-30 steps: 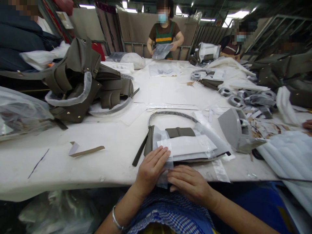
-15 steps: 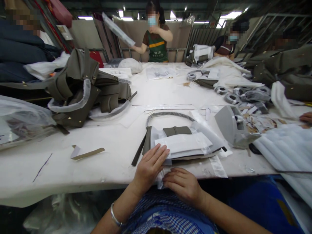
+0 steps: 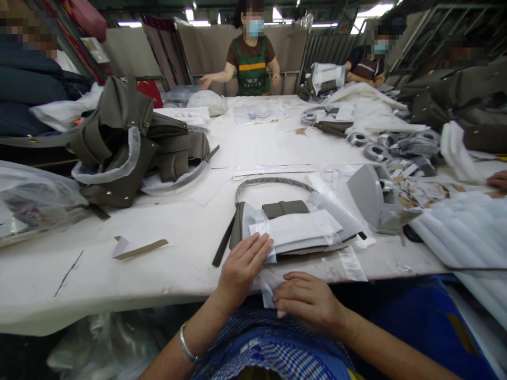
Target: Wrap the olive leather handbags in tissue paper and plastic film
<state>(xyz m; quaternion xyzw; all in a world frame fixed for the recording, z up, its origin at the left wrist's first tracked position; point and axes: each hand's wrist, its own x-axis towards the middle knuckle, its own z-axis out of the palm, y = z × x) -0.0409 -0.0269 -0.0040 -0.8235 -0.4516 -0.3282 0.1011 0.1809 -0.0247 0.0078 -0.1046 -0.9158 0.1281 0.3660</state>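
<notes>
A grey-green handbag (image 3: pixel 236 232) lies on the table in front of me, its wrapped handle (image 3: pixel 273 180) arching away. White sheets (image 3: pixel 297 230) and clear plastic cover much of its near side. My left hand (image 3: pixel 246 264) rests on the bag's near left part with its fingers stretched out flat over the sheet and plastic. Close to the table edge, my right hand (image 3: pixel 311 301) has its fingers bent against a piece of clear plastic film (image 3: pixel 268 287) that hangs between the two hands. Its fingertips are partly hidden.
A grey tape dispenser (image 3: pixel 374 195) stands right of the bag. Several grey-green bags (image 3: pixel 119 148) are heaped at left. Wrapped coils (image 3: pixel 376 153) and foam sheets (image 3: pixel 471 232) lie at right. A folded strip (image 3: pixel 140 249) lies at left. Co-workers stand across the table (image 3: pixel 170 221).
My right hand has moved slightly down and right with the plastic film, while my left stays flat on the bag. Across the table, a co-worker has lowered both arms and released a long wrapped item.
</notes>
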